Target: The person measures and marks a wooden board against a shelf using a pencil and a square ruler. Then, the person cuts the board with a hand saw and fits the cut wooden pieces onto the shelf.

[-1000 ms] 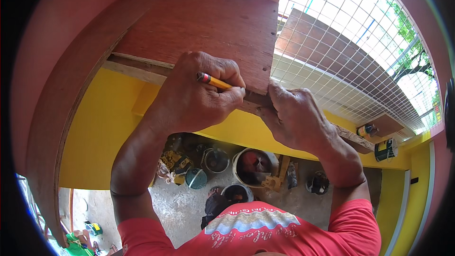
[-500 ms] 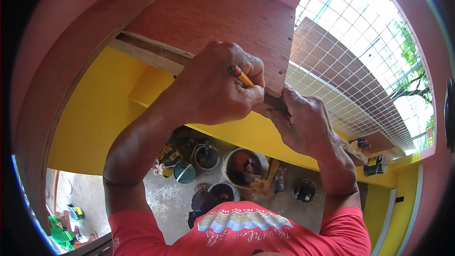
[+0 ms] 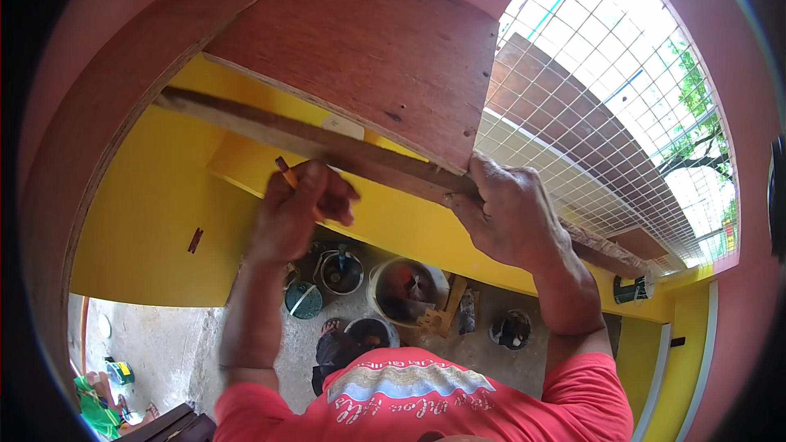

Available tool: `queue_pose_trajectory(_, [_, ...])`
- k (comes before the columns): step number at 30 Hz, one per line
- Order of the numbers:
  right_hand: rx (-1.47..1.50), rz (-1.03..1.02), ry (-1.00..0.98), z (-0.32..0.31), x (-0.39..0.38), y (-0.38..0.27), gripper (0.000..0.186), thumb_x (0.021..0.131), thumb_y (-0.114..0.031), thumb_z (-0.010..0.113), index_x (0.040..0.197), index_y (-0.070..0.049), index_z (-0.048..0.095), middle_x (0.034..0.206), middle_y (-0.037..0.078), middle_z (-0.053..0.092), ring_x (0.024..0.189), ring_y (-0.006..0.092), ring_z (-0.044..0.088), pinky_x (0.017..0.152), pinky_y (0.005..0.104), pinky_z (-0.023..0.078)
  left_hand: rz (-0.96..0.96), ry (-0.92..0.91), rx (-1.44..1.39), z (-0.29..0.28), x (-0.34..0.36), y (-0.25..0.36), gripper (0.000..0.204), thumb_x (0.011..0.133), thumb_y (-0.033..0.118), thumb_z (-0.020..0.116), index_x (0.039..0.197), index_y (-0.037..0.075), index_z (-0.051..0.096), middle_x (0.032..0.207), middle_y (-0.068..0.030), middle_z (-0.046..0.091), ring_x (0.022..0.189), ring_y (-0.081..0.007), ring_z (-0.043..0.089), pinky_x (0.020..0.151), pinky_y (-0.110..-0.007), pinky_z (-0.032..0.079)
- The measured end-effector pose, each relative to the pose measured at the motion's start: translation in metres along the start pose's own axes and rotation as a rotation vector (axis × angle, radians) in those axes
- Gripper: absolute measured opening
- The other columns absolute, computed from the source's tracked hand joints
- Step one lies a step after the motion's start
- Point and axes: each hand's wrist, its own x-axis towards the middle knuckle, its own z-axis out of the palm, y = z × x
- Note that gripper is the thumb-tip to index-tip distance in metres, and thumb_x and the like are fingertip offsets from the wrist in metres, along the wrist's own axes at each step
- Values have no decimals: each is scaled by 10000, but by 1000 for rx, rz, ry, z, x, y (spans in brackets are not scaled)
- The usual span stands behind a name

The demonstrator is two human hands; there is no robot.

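Observation:
My left hand (image 3: 299,209) holds an orange pencil (image 3: 286,172) between closed fingers, just below a long wooden strip (image 3: 327,139), with some fingers loosely curled. My right hand (image 3: 508,209) grips the strip near the lower corner of a reddish-brown plywood panel (image 3: 352,49), its thumb underneath and index finger at the corner. A gap showing yellow behind separates the strip from most of the panel's lower edge. The strip runs diagonally from upper left down to the right, above a yellow painted surface (image 3: 147,221).
A curved board (image 3: 98,155) flanks the left side, and a wire-mesh window (image 3: 589,74) the upper right. Several buckets (image 3: 389,270) and wood scraps (image 3: 450,311) sit on the concrete floor below. A green tin (image 3: 630,288) hangs at right. Someone in green (image 3: 94,401) shows at lower left.
My left hand has moved down and left, off the panel edge, with the pencil. The strip's left part now sits lower, apart from the panel. My right hand remains at the corner.

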Motion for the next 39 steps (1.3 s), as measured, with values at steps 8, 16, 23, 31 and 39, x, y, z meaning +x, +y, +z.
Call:
queue_pose_trajectory(8, [-58, 82, -75, 31, -1, 2, 222, 852, -146, 608, 877, 66, 548, 638, 257, 591, 643, 426, 624, 613, 494, 481, 53, 223, -915, 35, 35, -80, 456, 880, 646, 532, 928, 196, 587, 642, 67, 466, 451, -42, 320, 383, -207, 232])
queue_pose_trajectory(16, [-35, 90, -21, 23, -5, -4, 207, 837, -142, 610, 830, 60, 567, 644, 271, 585, 674, 443, 621, 643, 502, 483, 77, -167, -916, 19, 53, -103, 246, 836, 307, 674, 1042, 178, 632, 949, 52, 638, 599, -52, 530, 478, -232, 427])
queue_pose_trajectory(23, [147, 206, 140, 18, -3, -8, 314, 871, -225, 583, 817, 84, 591, 665, 273, 589, 673, 440, 613, 653, 474, 480, 157, -58, -927, 57, 44, -61, 490, 777, 284, 707, 1217, 111, 578, 1161, -13, 626, 1114, -189, 592, 944, -350, 498])
queue_pose_trajectory(31, [475, 475, 216, 12, 23, 23, 433, 903, -380, 601, 942, 50, 626, 759, 141, 661, 636, 222, 639, 625, 396, 520, 181, -318, -917, 62, 57, -72, 578, 735, 279, 739, 1246, 92, 545, 1140, -18, 637, 1084, -173, 608, 963, -345, 506])
queue_pose_trajectory(39, [1591, 720, 54, 22, 78, 41, 551, 961, -406, 506, 1294, 21, 403, 1142, 155, 583, 1042, 273, 623, 860, 432, 529, 165, -255, -921, 50, 50, -77, 576, 730, 259, 730, 1255, 111, 545, 1117, -5, 641, 1068, -169, 610, 972, -343, 493])
